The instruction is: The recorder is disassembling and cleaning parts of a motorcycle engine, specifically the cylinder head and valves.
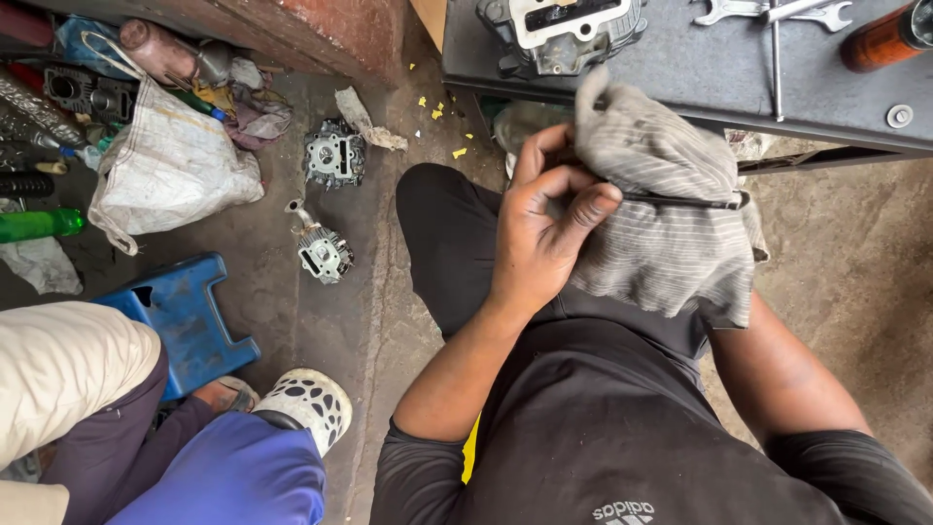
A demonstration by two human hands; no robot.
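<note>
My left hand [546, 228] is closed around the end of a thin dark rod [680, 201], with its fingers curled over it. A grey striped rag [661, 209] is wrapped over the rod and covers my right hand, which is hidden under the cloth. Only my right forearm [777, 365] shows below the rag. Both hands are held above my lap, just in front of the dark metal workbench [700, 78].
An engine part [564, 34], spanners [777, 15] and an orange bottle [889, 39] lie on the bench. On the floor are two engine cylinders [326, 253], a white sack [170, 170], a blue stool [185, 316] and a green bottle [39, 224]. Another person sits at lower left [146, 437].
</note>
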